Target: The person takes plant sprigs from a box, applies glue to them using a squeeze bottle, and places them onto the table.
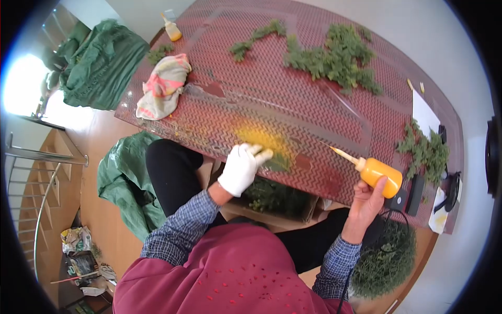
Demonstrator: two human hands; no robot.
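The squeeze bottle (383,177), filled with yellow-orange liquid, is held in the bare right hand (367,198); it is tilted over the near edge of the table, its long nozzle pointed left and slightly away from the body. The right-hand grip is closed around the bottle's lower side, with the thumb pressed along it.

The table (261,89), by far the largest thing, is spread out beyond both grips and covered in a dark red zigzag pattern. Far to the left of the grips, a green bag (104,60) is heaped beside the table, and another green sheet (123,180) is crumpled on the floor. Below the right hand, a bushy bundle of greenery (389,261) is seen, while an open box (311,210) with greenery in it is partly hidden under the table edge, between the two hands. Beyond the bottle, a spread of green sprigs (337,57) is laid out, and a smaller sprig cluster (429,154) is placed to its right. A pink-striped cloth (164,86) is bunched beyond and left of the gloved left hand (240,168), with a second bottle (172,30) stood farther off. A yellow patch (260,137) is spread just beyond the gloved fingers, and a green leafy piece (280,162) is seen beside them. The left-hand fingers are loosely bent and slightly parted; whether anything is pinched cannot be told
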